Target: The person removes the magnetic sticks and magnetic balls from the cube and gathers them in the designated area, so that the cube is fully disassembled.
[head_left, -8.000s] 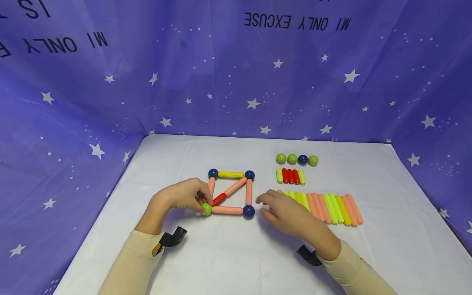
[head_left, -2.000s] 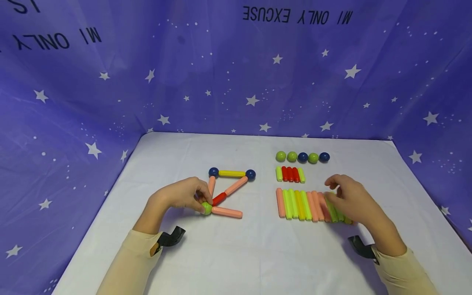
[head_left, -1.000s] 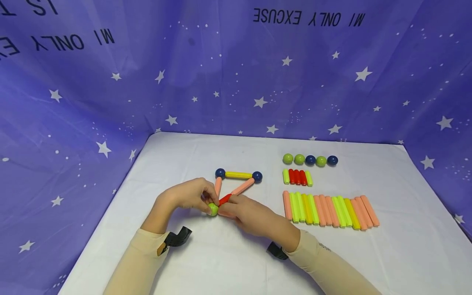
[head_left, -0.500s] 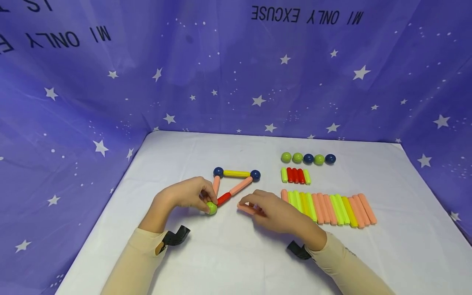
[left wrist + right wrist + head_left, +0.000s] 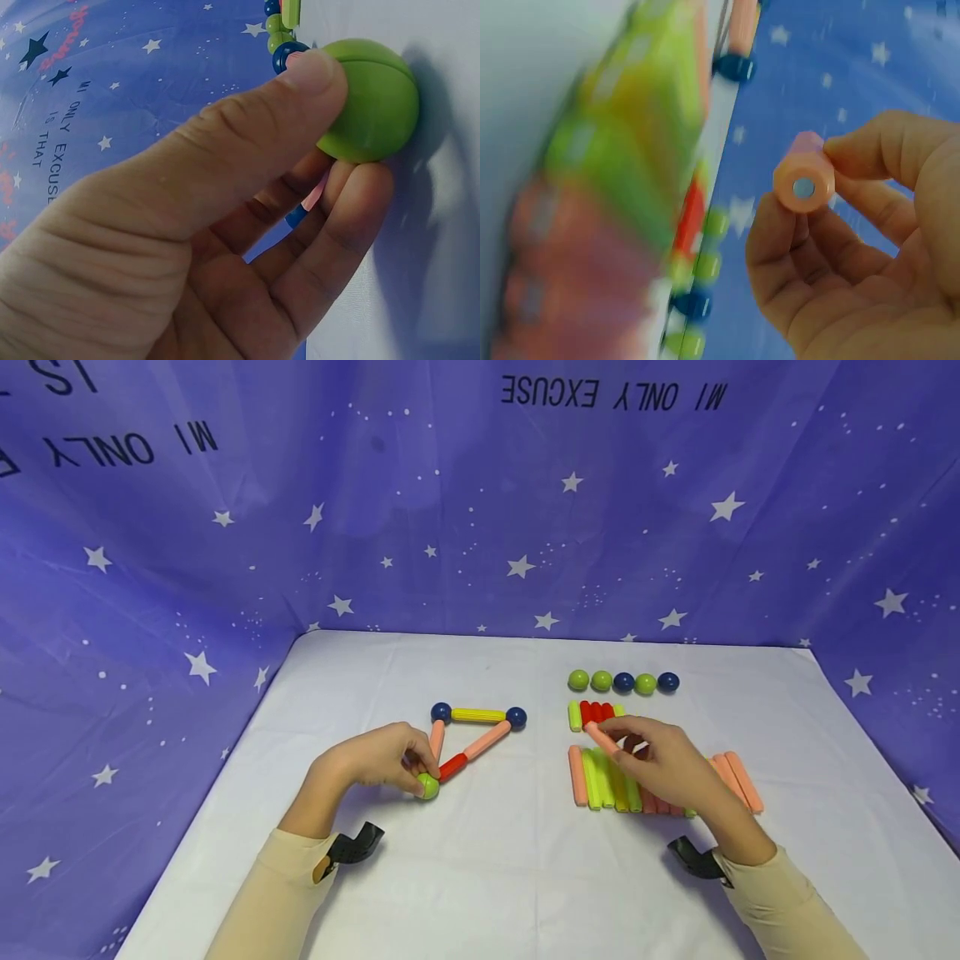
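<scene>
My left hand [image 5: 382,758] pinches a green ball [image 5: 428,786] between thumb and fingers; the left wrist view shows the ball [image 5: 371,101] close up, a groove around it. From it a short red rod [image 5: 453,767] and a salmon rod [image 5: 487,740] run diagonally to a blue ball [image 5: 516,718]. A yellow rod [image 5: 478,715] links that ball to another blue ball [image 5: 441,713], with a salmon rod [image 5: 437,735] below it, partly behind my fingers. My right hand [image 5: 671,760] holds a loose salmon magnetic rod [image 5: 602,739] over the rod rows; a metal disc shows in its end [image 5: 804,187].
Under my right hand lies a row of long salmon, green and yellow rods [image 5: 592,781], partly covered. Behind it are short red and green rods [image 5: 575,716], then a line of green and blue balls [image 5: 623,682]. A starry purple cloth [image 5: 480,510] hangs behind the white table [image 5: 480,877].
The lower-right blue ball joined the ball line and the right-side salmon rod left the frame. My right hand then pulled the bottom salmon rod off the green ball and carried it right. The left hand stayed.
</scene>
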The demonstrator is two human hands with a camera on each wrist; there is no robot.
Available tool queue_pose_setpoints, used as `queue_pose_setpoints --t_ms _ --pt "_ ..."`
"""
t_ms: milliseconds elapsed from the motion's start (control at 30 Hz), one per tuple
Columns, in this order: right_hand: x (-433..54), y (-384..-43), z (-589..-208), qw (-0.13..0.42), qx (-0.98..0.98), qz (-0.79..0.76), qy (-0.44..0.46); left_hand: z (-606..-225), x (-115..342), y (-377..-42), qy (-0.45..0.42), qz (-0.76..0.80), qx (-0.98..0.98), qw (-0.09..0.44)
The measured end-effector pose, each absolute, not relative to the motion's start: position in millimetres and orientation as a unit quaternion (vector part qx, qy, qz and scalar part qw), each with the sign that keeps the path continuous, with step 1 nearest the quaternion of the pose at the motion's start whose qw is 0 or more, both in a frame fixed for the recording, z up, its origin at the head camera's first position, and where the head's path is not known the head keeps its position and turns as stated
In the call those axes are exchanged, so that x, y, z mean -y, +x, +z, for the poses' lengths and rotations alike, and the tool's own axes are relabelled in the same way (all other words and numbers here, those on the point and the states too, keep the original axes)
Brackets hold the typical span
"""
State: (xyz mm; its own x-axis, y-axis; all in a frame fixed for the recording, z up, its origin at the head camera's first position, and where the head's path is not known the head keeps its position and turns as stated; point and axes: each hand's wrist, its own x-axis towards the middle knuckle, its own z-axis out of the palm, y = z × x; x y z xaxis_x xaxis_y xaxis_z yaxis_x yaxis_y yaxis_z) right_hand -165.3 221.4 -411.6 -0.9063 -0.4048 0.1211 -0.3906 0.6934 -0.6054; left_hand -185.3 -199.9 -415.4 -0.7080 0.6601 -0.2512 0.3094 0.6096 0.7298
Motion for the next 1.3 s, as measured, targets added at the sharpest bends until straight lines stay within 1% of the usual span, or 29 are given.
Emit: queue_pose_setpoints --t_ms 233,400,467,600,700,833,1067,1200,1300 --pt "-294 -164 -414 0.006 -0.960 -0.270 -0.076 -417 200 -187 0.280 0.341 -0.859 0.259" --pt "-338 -166 -424 0.000 -0.973 -0.229 0.008 -417 201 -185 0.274 0.343 -0.859 0.263" --pt "-351 -167 -429 0.011 -0.977 -0.210 0.027 -417 201 -185 0.272 0.343 -0.859 0.264" --pt "-368 -168 -434 0.058 -0.980 -0.188 0.039 -417 201 -184 0.273 0.343 -0.859 0.265" --pt "-371 -168 -434 0.089 -0.976 -0.190 0.054 -417 201 -185 0.275 0.342 -0.859 0.263" --pt "-373 -169 -432 0.115 -0.972 -0.190 0.074 -416 200 -186 0.275 0.342 -0.860 0.261" --pt "-373 -169 -425 0.152 -0.972 -0.169 0.067 -415 200 -185 0.277 0.341 -0.860 0.260" --pt "-357 -168 -415 0.152 -0.977 -0.130 0.068 -415 200 -185 0.281 0.339 -0.860 0.259" --pt "-329 -168 -406 0.115 -0.987 -0.103 0.050 -415 200 -185 0.282 0.340 -0.859 0.258"
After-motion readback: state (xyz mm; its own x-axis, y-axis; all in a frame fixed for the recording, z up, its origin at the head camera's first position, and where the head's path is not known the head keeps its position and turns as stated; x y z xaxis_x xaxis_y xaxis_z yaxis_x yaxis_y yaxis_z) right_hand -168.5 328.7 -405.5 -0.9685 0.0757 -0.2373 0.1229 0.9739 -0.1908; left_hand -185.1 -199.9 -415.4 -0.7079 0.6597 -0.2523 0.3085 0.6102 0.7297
